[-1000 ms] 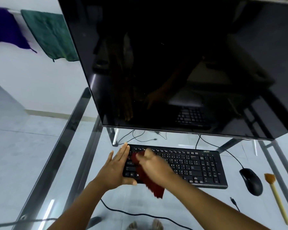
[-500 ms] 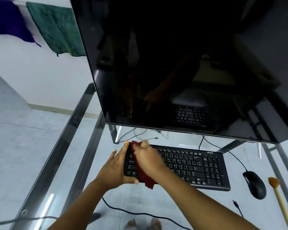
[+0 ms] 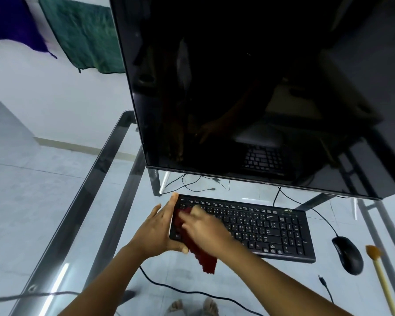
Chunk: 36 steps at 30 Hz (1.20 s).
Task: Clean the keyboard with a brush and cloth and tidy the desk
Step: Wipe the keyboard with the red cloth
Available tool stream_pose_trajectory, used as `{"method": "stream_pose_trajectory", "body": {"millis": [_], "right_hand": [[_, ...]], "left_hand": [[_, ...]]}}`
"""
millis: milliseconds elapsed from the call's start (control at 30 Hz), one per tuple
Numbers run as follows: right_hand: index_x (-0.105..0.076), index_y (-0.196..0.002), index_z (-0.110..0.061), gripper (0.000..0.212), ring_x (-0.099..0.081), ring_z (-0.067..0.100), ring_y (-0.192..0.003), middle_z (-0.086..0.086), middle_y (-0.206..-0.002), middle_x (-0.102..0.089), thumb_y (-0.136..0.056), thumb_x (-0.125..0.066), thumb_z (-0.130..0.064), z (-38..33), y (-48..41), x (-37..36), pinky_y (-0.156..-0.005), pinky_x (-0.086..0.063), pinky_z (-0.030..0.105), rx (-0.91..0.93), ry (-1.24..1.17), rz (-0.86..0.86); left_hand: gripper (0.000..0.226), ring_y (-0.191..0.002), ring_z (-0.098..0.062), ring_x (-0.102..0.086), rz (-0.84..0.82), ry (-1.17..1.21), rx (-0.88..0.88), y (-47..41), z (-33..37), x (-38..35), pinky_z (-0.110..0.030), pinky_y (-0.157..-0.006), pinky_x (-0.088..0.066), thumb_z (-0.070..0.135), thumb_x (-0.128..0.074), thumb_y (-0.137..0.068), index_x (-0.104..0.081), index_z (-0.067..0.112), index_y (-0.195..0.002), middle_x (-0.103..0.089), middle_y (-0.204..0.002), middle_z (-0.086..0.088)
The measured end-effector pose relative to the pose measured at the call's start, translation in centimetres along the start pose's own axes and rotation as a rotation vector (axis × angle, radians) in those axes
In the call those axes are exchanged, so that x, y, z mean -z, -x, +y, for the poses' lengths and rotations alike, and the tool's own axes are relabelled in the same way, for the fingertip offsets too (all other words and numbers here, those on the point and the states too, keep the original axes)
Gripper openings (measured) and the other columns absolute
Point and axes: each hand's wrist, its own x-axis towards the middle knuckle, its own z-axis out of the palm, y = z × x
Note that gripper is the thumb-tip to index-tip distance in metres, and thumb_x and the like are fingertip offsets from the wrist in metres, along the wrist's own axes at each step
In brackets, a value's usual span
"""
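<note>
Here: left hand (image 3: pixel 156 230) flat against keyboard (image 3: pixel 262 226) edge; right hand (image 3: pixel 206 226) clamped on red cloth (image 3: pixel 204 260); acer logo (image 3: pixel 287 210).

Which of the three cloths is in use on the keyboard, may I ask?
The red cloth, in the right hand on the keyboard; the purple cloth and green cloth hang on the wall.

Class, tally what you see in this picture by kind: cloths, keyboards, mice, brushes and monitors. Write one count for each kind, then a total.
cloths: 3 (red cloth, green cloth, purple cloth)
keyboard: 1
mouse: 1
brush: 1
monitor: 1
Total: 7
</note>
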Motion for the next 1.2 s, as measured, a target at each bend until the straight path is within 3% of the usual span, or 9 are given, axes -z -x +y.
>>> {"method": "stream_pose_trajectory", "body": {"millis": [67, 200, 333, 467, 567, 733, 900, 1067, 1200], "right_hand": [[-0.049, -0.137, -0.018, 0.038, -0.062, 0.031, -0.093, 0.010, -0.118, -0.049, -0.101, -0.045, -0.031, 1.1, 0.1, 0.0, -0.080, -0.054, 0.039, -0.136, -0.023, 0.092], [-0.053, -0.124, -0.016, 0.028, -0.061, 0.034, -0.075, 0.013, -0.106, -0.050, -0.097, -0.052, -0.022, -2.9, 2.5, -1.4, -0.064, -0.056, 0.041, 0.123, -0.035, -0.099], [-0.056, -0.122, -0.023, 0.030, -0.058, 0.020, -0.078, -0.002, -0.096, -0.050, -0.100, -0.044, -0.040, 1.0, 1.8, 0.5, -0.067, -0.051, 0.034, 0.034, -0.102, -0.075], [-0.056, -0.107, -0.029, 0.019, -0.064, 0.029, -0.081, 0.011, -0.098, -0.057, -0.098, -0.046, -0.042, -0.5, 3.0, 0.1, -0.067, -0.050, 0.035, 0.081, -0.110, -0.122], [-0.052, -0.126, -0.026, 0.033, -0.061, 0.032, -0.093, 0.010, -0.114, -0.054, -0.097, -0.039, -0.036, -2.1, 4.2, -1.5, -0.077, -0.053, 0.036, 0.241, -0.058, -0.163], [-0.045, -0.142, -0.025, 0.039, -0.060, 0.024, -0.084, 0.005, -0.108, -0.048, -0.103, -0.039, -0.029, 3.4, 5.1, -0.1, -0.071, -0.053, 0.034, -0.052, 0.005, -0.057], [-0.052, -0.138, -0.025, 0.038, -0.056, 0.009, -0.079, -0.007, -0.096, -0.046, -0.102, -0.040, -0.028, 3.0, 6.3, 0.5, -0.075, -0.050, 0.027, -0.048, -0.155, -0.104], [-0.055, -0.137, -0.019, 0.036, -0.064, 0.022, -0.090, 0.006, -0.115, -0.052, -0.103, -0.043, -0.025, 6.1, 2.5, 1.5, -0.082, -0.051, 0.026, -0.404, -0.118, 0.227], [-0.052, -0.134, -0.020, 0.034, -0.060, 0.020, -0.080, 0.003, -0.108, -0.049, -0.104, -0.039, -0.030, 1.8, 1.8, 0.2, -0.067, -0.051, 0.031, -0.094, -0.109, 0.115]], "left_hand": [[0.145, -0.140, 0.006, 0.005, -0.006, 0.012, 0.003, 0.0, 0.0, 0.1, -0.020, -0.116, 0.010, 0.085, -0.066, -0.052, 0.023, 0.025, -0.149, 0.010, -0.154, 0.020], [0.141, -0.147, -0.003, -0.011, -0.017, -0.060, -0.010, 0.0, -0.9, -0.2, -0.033, -0.122, -0.003, 0.070, -0.071, -0.055, 0.022, 0.022, -0.150, -0.005, -0.162, 0.009], [0.148, -0.147, -0.002, 0.005, -0.047, -0.098, -0.036, -0.1, -0.8, 0.1, -0.031, -0.120, 0.002, 0.085, -0.067, -0.049, 0.019, 0.021, -0.151, 0.010, -0.161, 0.010], [0.146, -0.147, -0.001, 0.006, -0.031, -0.115, -0.046, 0.1, -0.9, 0.0, -0.031, -0.120, 0.000, 0.084, -0.068, -0.052, 0.018, 0.019, -0.151, 0.011, -0.161, 0.010], [0.144, -0.146, -0.001, 0.010, -0.035, -0.155, -0.065, 0.2, -1.2, 0.0, -0.032, -0.121, -0.002, 0.079, -0.069, -0.054, 0.021, 0.020, -0.150, 0.013, -0.161, 0.009], [0.147, -0.146, 0.000, 0.008, -0.041, -0.074, -0.048, 0.1, -0.8, 0.0, -0.034, -0.122, 0.002, 0.090, -0.063, -0.050, 0.024, 0.025, -0.149, 0.009, -0.161, 0.011], [0.138, -0.146, 0.003, 0.001, -0.009, 0.018, -0.014, -0.1, -0.4, -0.1, -0.034, -0.122, 0.000, 0.087, -0.063, -0.058, 0.020, 0.026, -0.150, -0.003, -0.161, 0.015], [0.136, -0.146, 0.003, 0.000, -0.002, 0.017, 0.003, 0.0, -0.3, -0.2, -0.027, -0.120, 0.005, 0.087, -0.062, -0.059, 0.019, 0.027, -0.151, -0.004, -0.160, 0.017], [0.134, -0.146, 0.001, -0.004, -0.001, 0.003, -0.001, 0.1, -0.5, -0.5, -0.034, -0.122, -0.002, 0.087, -0.061, -0.060, 0.018, 0.027, -0.151, -0.007, -0.161, 0.015]]}}
